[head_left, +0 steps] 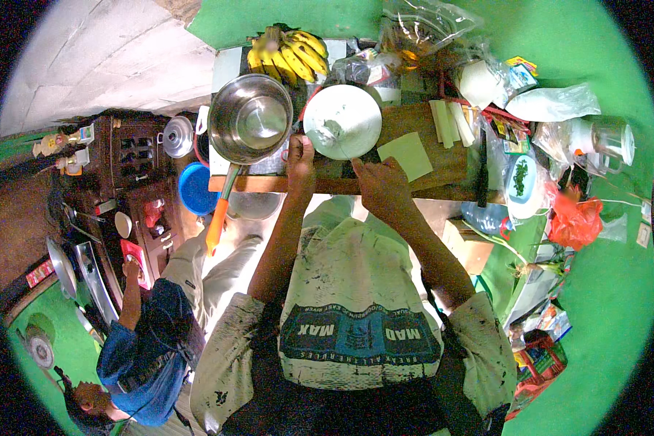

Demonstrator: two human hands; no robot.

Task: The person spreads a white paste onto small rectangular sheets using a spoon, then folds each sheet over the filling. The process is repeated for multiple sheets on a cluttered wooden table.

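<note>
– What to see at the left?
– A co-worker in blue (149, 356), then a round blue basin (198, 189). Next, on the table (258, 184), a steel saucepan (251, 120), orange handle toward the near side; yellow bananas (291, 58) at the far edge.
– And the left hand (300, 158)?
– Curled, with thumb at the near left rim of the white bowl (341, 120). Cannot tell whether gripping.
– Where to find that bowl?
– On the table, just right of the saucepan.
– The right hand (378, 183)?
– Bent-fingered, at the bowl's near rim; cannot tell about any grip.
– Farther right?
– A pale green sheet (410, 157), pale strips (447, 123), a light-blue dish (512, 195) with greens, a red plastic bag (575, 220).
</note>
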